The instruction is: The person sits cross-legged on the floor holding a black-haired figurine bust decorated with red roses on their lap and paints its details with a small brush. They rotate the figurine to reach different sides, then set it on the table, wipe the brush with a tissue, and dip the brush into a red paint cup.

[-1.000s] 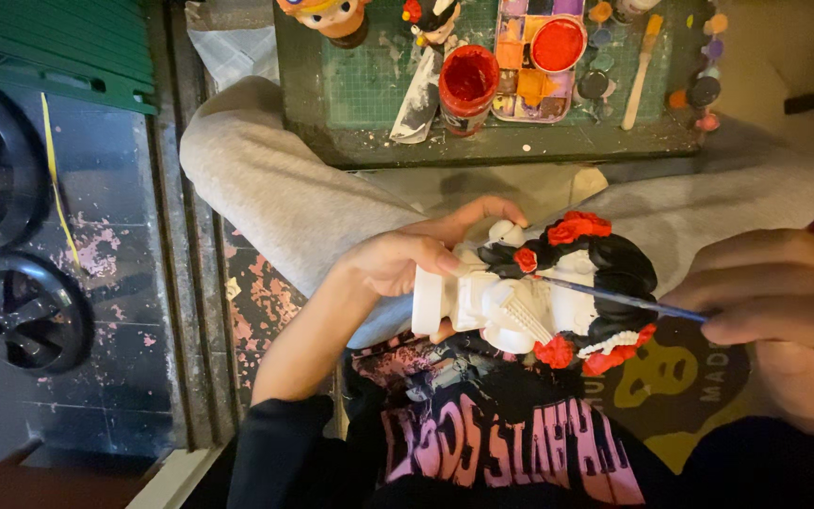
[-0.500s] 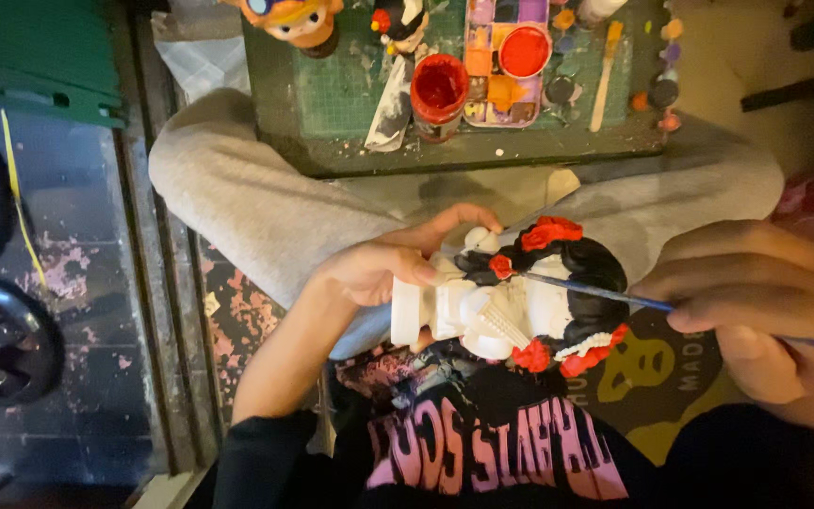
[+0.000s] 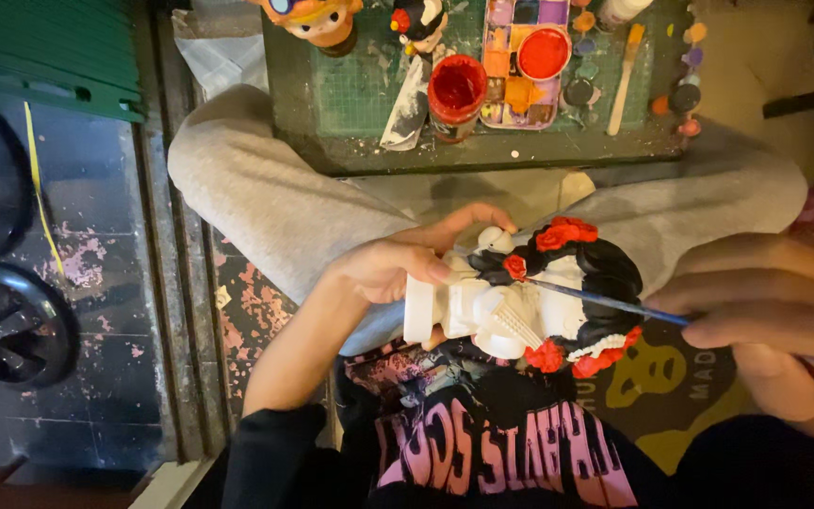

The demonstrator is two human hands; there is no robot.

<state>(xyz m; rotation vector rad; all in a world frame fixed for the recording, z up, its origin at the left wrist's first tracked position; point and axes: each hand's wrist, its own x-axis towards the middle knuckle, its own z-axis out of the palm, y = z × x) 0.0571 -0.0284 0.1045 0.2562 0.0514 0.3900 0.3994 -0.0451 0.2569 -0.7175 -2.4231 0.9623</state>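
My left hand point(image 3: 405, 265) grips a white plaster figurine point(image 3: 482, 306) by its body, holding it over my lap. The figurine has black-painted hair point(image 3: 605, 273) with red flowers point(image 3: 565, 232) and a red mouth. My right hand point(image 3: 774, 320) holds a thin blue-handled paintbrush point(image 3: 605, 303). The brush tip touches the figurine's face near a red spot.
A green cutting mat point(image 3: 350, 94) lies ahead with a red paint cup point(image 3: 455, 87), a paint palette point(image 3: 529, 57), small paint pots point(image 3: 680, 94), a wooden stick point(image 3: 622, 80) and two painted figurines point(image 3: 317, 14). My grey-trousered knees flank it. Black wheels point(image 3: 2, 320) sit at the left.
The view has shifted slightly; the figurine and both hands stay together, with the brush still against the figurine's face.
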